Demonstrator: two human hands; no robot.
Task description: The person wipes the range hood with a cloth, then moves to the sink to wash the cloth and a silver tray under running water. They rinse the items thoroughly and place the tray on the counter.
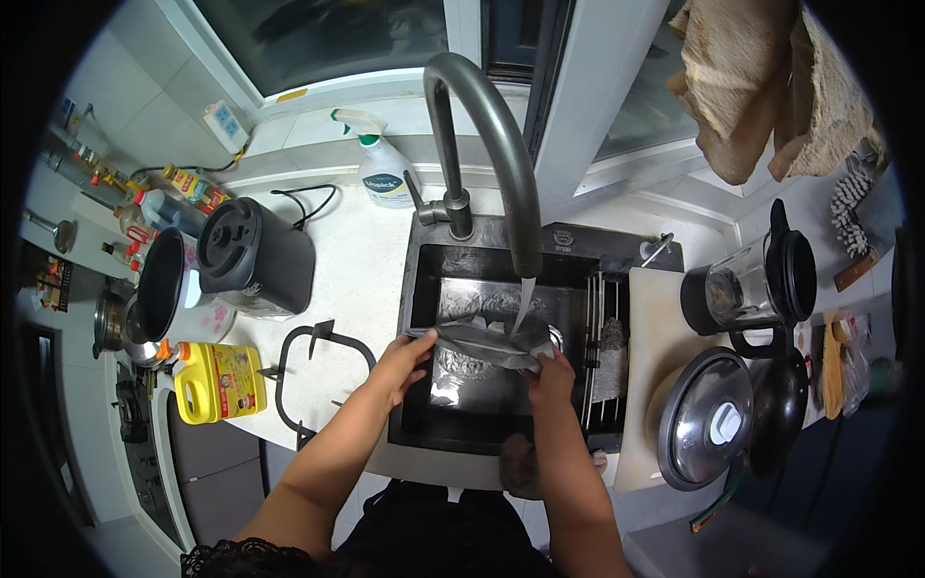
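Over the sink [453,414], my left hand [400,370] and my right hand [549,376] hold a shallow grey metal piece [482,347] by its two ends. It looks like a tray or pan, but its exact kind is unclear. The left fingers pinch its left end from outside, while the right fingers close on the near right edge. A stream of water [525,303] runs from the curved grey faucet [511,183] onto its right part. Water splashes on the dark sink bottom below.
Left of the sink are a pan support [279,385], a yellow jug [220,382] and a black bin-like container [258,255]. A spray bottle [385,173] stands behind. On the right are a drying rack [593,356], a cutting board [647,385], a lidded pot [706,414] and a blender jug [742,287].
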